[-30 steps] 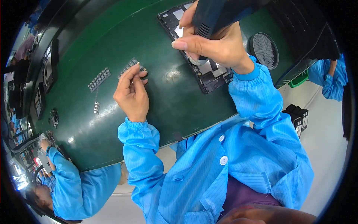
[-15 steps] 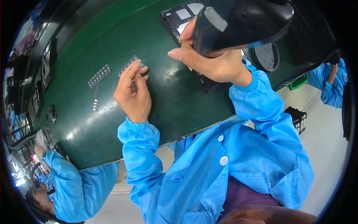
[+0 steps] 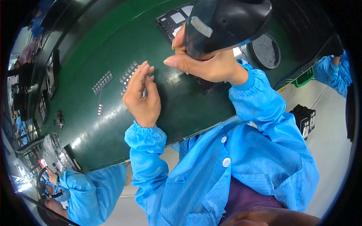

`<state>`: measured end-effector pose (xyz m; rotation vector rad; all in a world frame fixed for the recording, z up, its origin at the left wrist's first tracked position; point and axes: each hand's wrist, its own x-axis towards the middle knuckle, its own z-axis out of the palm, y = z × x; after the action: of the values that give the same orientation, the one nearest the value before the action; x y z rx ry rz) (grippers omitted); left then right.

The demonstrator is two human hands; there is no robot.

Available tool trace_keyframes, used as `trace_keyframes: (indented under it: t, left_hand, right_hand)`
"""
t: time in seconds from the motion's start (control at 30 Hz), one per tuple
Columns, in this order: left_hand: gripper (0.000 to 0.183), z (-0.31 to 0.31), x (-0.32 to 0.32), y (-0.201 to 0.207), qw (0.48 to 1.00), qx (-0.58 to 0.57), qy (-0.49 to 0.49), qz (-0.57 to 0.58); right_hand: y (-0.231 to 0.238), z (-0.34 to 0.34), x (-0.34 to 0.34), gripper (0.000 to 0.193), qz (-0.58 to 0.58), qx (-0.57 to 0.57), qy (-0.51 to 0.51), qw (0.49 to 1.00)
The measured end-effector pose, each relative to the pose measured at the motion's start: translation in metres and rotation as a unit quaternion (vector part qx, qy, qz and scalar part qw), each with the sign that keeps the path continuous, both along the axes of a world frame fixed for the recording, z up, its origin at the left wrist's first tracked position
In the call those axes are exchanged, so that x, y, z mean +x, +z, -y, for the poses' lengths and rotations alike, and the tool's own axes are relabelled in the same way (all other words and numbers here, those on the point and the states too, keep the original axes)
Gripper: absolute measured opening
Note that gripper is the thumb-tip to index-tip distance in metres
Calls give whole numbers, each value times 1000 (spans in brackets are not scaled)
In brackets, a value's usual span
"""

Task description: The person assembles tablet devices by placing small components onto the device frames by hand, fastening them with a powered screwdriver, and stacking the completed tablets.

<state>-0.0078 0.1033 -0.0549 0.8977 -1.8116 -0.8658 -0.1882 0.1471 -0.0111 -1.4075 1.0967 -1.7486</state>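
Note:
My left hand is raised over the green table, its fingers closed together; anything at the fingertips is too small to make out. Just beyond it lies a strip of small parts, partly covered by the hand. My right hand is bent inward with thumb and fingers curled, facing the left hand. A large smooth black object with a pale patch covers some of its fingers, so what they hold is hidden. Below and behind this hand lies a black panel-like frame with white patches.
More small parts lie in strips to the left. A round grey dish filled with tiny pieces stands at the right. A co-worker's blue sleeve is at the lower left. Black blocks and a green bin are below the table's right side.
My left hand has shifted slightly right, uncovering more of the parts strip. In the picture the black object and my right hand sit further left and lower; the view has turned a little.

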Motion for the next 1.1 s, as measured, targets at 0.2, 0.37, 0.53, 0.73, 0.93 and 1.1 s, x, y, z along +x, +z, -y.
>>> trace_keyframes:
  t: [0.2,0.37,0.53,0.73,0.93,1.1]
  left_hand:
    - [25,-7,-2,-1,999,25,-1,23]
    - [24,-20,-11,5,995,-42,-20,87]
    - [26,-57,-39,-6,957,-192,-193,97]
    - [37,-42,-80,-13,925,-247,-223,184]
    - [29,96,-100,-20,912,-319,-107,233]
    - [22,187,-109,4,889,-224,9,399]
  right_hand:
    - [3,3,-3,23,-23,34,25,999]
    - [-1,2,-3,25,-43,29,-17,999]
    - [31,-4,-12,24,68,-41,-104,991]
    - [38,-25,-65,32,117,-83,-223,964]
    - [6,-23,-65,31,84,-8,-144,986]
    - [6,-33,-62,30,114,120,-39,985]
